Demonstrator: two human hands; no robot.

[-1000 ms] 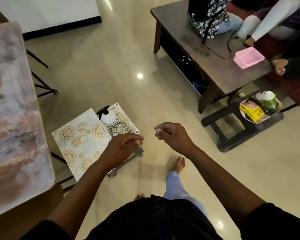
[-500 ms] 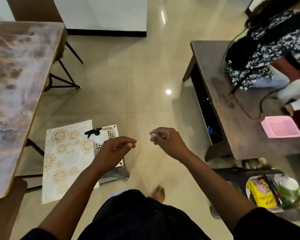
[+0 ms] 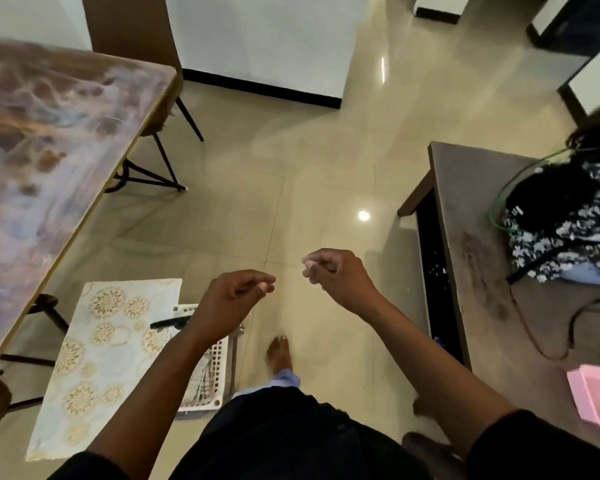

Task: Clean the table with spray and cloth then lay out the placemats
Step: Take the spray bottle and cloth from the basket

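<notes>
The marbled dining table [image 3: 42, 150] fills the left side. A cream placemat [image 3: 101, 358] with gold medallions lies on a stool below its edge. Beside the placemat stands a white perforated basket [image 3: 208, 393]; the spray bottle's black trigger [image 3: 170, 322] and a checked cloth [image 3: 201, 372] show in it, partly hidden by my left arm. My left hand [image 3: 229, 299] hovers above the basket with curled fingers and holds nothing. My right hand [image 3: 336, 278] is raised over the floor, fingers curled, also without anything in it.
A dark low table [image 3: 482, 271] stands at the right with a pink tub [image 3: 596, 393], cables and a seated person [image 3: 568, 209] in patterned clothes. Chair legs [image 3: 160, 161] show under the dining table. Glossy tiled floor lies between the two tables.
The view has swung left and up, so the dining table and far wall show more. Both hands keep their curled pose in front of me, holding nothing.
</notes>
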